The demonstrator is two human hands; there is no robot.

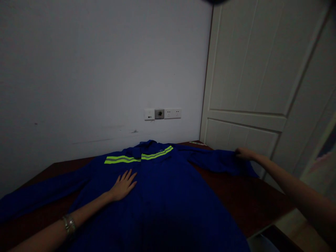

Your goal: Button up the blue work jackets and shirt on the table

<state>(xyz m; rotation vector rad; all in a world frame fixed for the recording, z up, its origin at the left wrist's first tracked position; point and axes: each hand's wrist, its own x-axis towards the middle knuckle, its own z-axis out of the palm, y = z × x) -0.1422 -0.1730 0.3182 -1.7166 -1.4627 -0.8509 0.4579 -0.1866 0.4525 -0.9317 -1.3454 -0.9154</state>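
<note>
A blue work jacket (168,189) with yellow-green reflective bands across the chest lies spread out, front side up, its collar toward the wall. My left hand (123,185) rests flat on the chest below the left band, fingers spread. Out at the right, my right hand (245,154) has its fingers closed on the jacket's right-side sleeve (223,161) near the cuff. The other sleeve (44,189) stretches away to the left edge of the view. The jacket's lower part is in deep shadow.
Under the jacket is a dark reddish-brown table (236,199). A pale wall with a row of sockets (172,113) stands behind it. To the right is a white panelled door (241,70). A dark object (275,238) shows at the bottom right.
</note>
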